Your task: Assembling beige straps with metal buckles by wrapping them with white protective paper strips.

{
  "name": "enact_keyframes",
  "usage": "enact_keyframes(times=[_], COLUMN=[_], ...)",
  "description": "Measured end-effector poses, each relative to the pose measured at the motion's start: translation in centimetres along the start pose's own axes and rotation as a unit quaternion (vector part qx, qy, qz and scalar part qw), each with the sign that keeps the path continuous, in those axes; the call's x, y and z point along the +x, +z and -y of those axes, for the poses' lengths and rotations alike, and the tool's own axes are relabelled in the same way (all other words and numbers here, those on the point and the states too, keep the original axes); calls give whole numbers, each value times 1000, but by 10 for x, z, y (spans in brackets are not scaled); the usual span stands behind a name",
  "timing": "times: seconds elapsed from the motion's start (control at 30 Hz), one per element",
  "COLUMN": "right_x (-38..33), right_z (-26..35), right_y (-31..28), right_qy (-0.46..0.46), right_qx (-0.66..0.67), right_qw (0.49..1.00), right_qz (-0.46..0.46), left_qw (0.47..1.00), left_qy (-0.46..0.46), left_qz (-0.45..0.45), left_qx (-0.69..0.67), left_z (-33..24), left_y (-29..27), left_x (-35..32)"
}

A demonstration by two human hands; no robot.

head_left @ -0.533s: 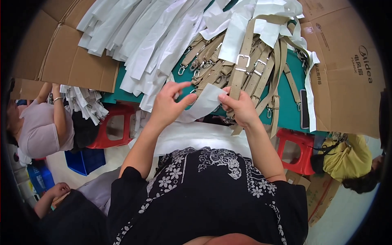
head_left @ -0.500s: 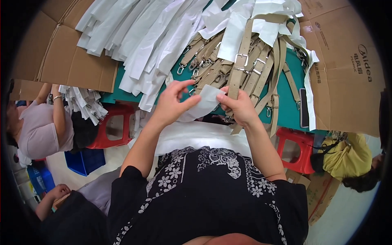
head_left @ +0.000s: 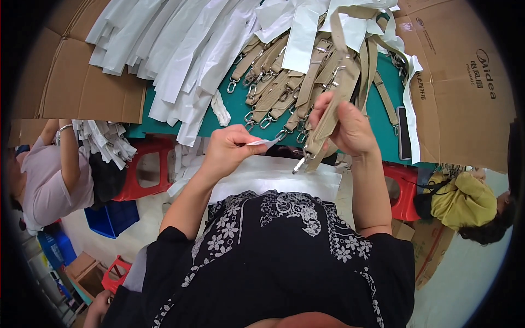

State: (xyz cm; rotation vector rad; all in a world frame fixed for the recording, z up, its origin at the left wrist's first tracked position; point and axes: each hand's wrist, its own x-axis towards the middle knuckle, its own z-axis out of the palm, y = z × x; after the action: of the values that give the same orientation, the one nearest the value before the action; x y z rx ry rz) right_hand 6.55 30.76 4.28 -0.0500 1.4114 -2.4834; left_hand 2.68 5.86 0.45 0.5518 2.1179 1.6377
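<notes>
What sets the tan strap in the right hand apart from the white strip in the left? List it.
Colour: the strap is tan; the strip is white.
Fittings: the strap carries a metal clip; the strip shows none.
Hold: the strap runs through the right hand; the strip is pinched in the left hand.
Shared: both are held near the green table.

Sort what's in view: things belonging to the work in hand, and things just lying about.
Work in hand:
- white piece, in the left hand
- beige strap, in the right hand
- probably the strap pile and long white sheets

Apparently just about:
- dark phone-like slab
- blue bin
- red stool
</notes>
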Motion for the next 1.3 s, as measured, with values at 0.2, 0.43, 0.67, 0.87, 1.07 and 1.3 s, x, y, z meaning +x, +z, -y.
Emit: enact_keyframes(times=[0.2,0.43,0.67,0.87,1.07,1.3], right_x=[7,9,14,14,24,34], right_z=[0,-1,-3,-9,-12,-7], right_y=[7,15,23,32,25,33], right_qy=[4,13,33,24,67,103], right_qx=[-79,-105,-143,-215,-277,-244], right_qw=[997,994,987,975,958,964], right_qz=[-1,-18,-62,-53,-6,-12], left_qw=[999,999,999,999,997,996], left_qy=[42,24,18,-41,-44,-44], left_qz=[-6,-10,-12,14,66,77], left_qx=[32,26,31,21,-17,-23], left_z=[-2,-3,-6,-1,0,5], left_y=[9,11,9,8,10,0], left_x=[-9,-12,-13,-13,-14,-6])
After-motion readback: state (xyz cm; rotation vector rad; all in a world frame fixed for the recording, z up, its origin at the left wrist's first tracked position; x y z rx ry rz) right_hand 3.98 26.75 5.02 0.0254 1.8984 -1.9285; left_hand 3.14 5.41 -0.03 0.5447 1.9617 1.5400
